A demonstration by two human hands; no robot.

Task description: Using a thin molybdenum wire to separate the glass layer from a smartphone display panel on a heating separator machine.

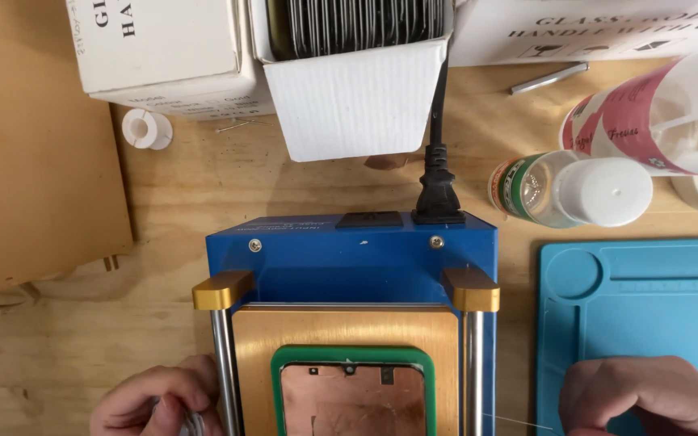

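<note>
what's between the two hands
In the head view, the blue machine sits between the left hand and right hand: its two steel rails and the green-framed copper panel.

Light is bright, even and warm across the wooden bench (pixel 203 202), no harsh hotspots. It seems to fall from above and a little behind: the white box (pixel 357 97) throws a soft shadow down onto the wood just below it, and the blue machine (pixel 349 258) lays a faint shadow along its left side. A mild sheen runs down the steel rods (pixel 224 363), and the brass plate (pixel 341 327) gives a brushed glow, not glare. The clear bottle (pixel 559 190) catches small highlights. Focus holds sharp in the centre. The left hand (pixel 155 404) and right hand (pixel 648 396) at the bottom edge look slightly soft. Straight edges bow a little towards the corners.
</note>
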